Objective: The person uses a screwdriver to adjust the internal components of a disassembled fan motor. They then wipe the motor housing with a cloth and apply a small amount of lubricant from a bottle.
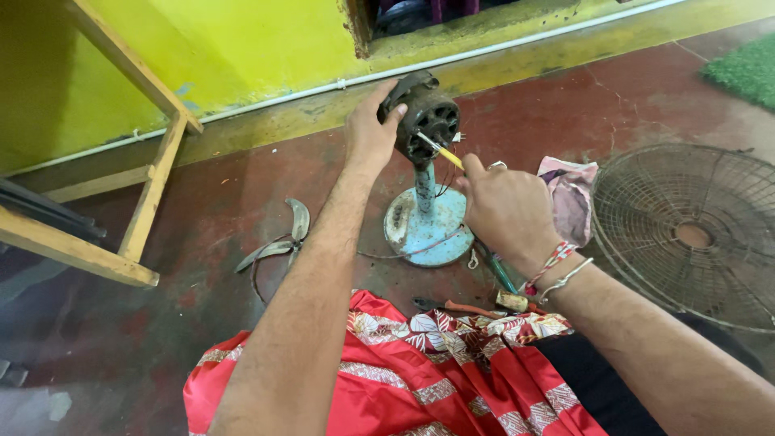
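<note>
dark, greasy metal is the centre of the one view there is, the head camera looking down: a bare fan motor point(426, 121) standing on a short pale-blue stem and round pale-blue base point(426, 228), set on the dull red floor point(210, 218) just in front of the person's knees.

the left hand point(370, 133) is wrapped over the back and top of the motor, fingers curled on its housing, steadying it. the right hand point(504, 208) is clenched round a yellow-handled tool point(442, 152), probably a screwdriver, whose tip meets the motor's front face near the shaft.

as a judgement, the stripping-down is well along. the wire guard point(686, 234) lies flat on the floor well apart to the right, and the metal blade point(278, 242) lies loose to the left of the base, so both are already off. the motor itself is on its stem, not yet removed, and its casing looks closed; whether any screw is out cannot be told.

no box, tray or tin shows anywhere, so nothing is held in a container. loose things lie straight on the floor: a pink cloth point(569, 194) beside the base, orange-handled pliers point(456, 307) and a small wooden-handled tool point(513, 301) near the red patterned cloth point(420, 379) across the lap. a wooden frame point(149, 194) leans by the yellow wall point(242, 40).
</note>
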